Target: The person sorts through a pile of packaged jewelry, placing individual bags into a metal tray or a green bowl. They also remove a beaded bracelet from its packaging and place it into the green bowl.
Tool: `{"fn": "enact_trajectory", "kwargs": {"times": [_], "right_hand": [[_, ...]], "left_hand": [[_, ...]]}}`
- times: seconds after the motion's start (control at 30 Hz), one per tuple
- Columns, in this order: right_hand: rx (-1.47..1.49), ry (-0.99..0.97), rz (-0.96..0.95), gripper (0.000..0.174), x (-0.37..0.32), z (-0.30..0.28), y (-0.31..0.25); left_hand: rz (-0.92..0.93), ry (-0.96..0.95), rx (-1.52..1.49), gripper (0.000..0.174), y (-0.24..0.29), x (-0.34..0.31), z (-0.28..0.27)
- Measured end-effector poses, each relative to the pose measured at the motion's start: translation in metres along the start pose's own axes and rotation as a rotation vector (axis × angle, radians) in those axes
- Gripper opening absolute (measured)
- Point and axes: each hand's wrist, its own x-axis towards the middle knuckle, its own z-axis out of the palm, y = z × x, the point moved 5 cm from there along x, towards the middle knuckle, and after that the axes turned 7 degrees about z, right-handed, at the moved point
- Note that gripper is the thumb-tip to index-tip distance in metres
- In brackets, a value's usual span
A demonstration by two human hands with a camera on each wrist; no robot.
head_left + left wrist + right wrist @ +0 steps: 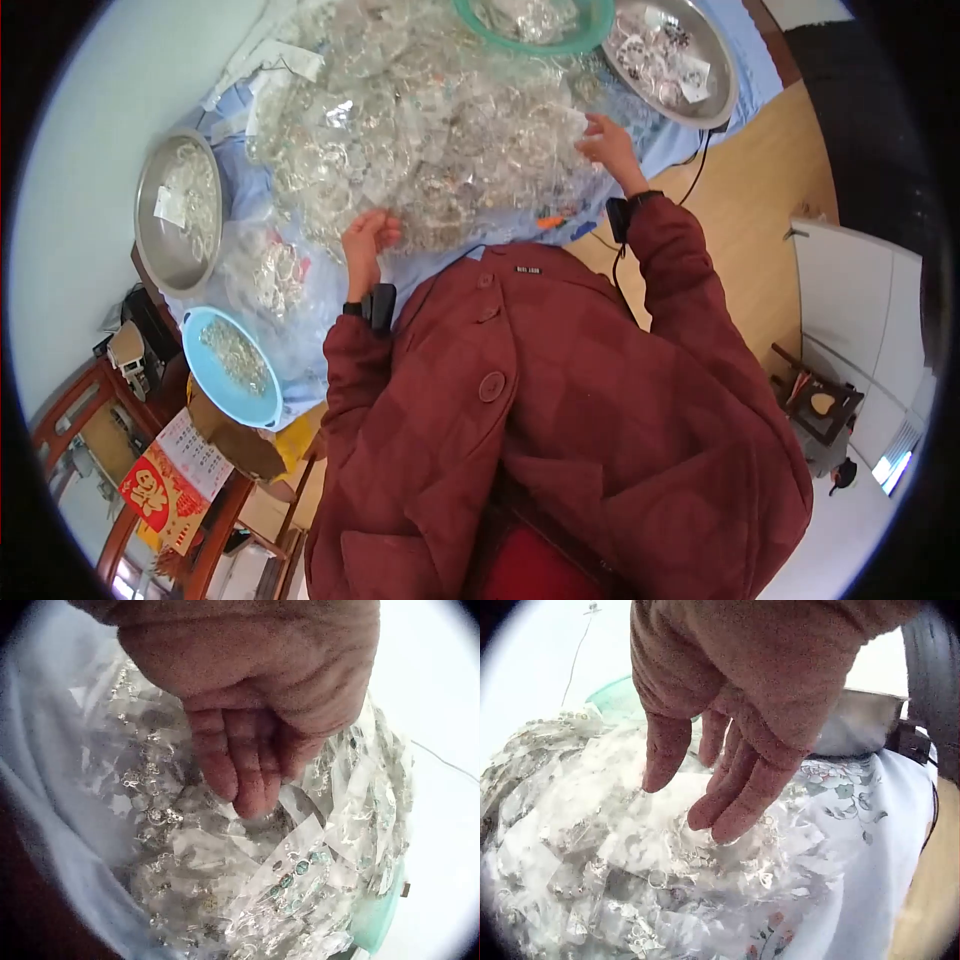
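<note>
A large heap of small clear plastic bags [430, 130] with silvery jewellery inside covers the cloth-draped table. My left hand [370, 242] hangs over the heap's near left edge, its fingers loosely bent and nothing visible in them. Below those fingers, in the left wrist view, lies a bag with turquoise-beaded jewellery [300, 868]. My right hand [612, 148] is at the heap's right side, beside a white tag. The right wrist view shows its thumb and fingers [739, 802] apart, pointing down over bags with pale jewellery [667, 855].
Steel basins [152, 225] with bagged jewellery stand left and at the back right. A green basin [608, 25] is at the back, a blue basin [200, 375] at the lower left. An orange item [551, 221] lies near the front edge. A black cable [700, 165] hangs at right.
</note>
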Motion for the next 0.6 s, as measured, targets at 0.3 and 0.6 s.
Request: {"fn": "enact_trajectory", "kwargs": {"times": [0.3, 0.6], "right_hand": [[0.076, -0.106, 0.246, 0.047, 0.009, 0.008, 0.016], [-0.394, 0.151, -0.249, 0.046, -0.022, -0.026, 0.013]], "left_hand": [[0.026, 0.018, -0.021, 0.019, 0.002, 0.000, 0.002], [0.032, 0.021, -0.007, 0.017, -0.002, 0.002, 0.000]]}}
